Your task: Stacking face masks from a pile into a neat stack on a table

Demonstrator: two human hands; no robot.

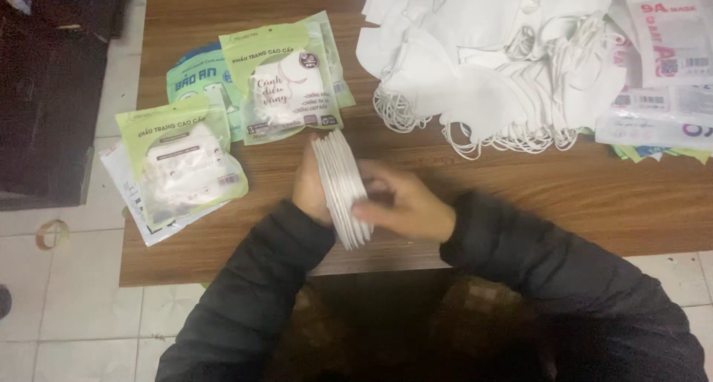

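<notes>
One big heap of loose white masks (pixel 505 62) covers the table's (pixel 564 196) far right, clear white packets (pixel 665 70) beside it. Green mask packets (pixel 286 81) lie far left, each showing a white mask inside. At the near edge, the left hand (pixel 308 189) and right hand (pixel 405 204) clamp a stack of masks (pixel 343 189) upright between them.

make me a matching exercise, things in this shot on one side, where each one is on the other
Things:
1. mask stack
2. loose masks
3. green packs
4. tape roll

Places:
A. on the floor tiles, left
B. table's left part
C. between the left hand and right hand
D. heaped at the table's far side

Pairs: 1-C, 2-D, 3-B, 4-A
</notes>
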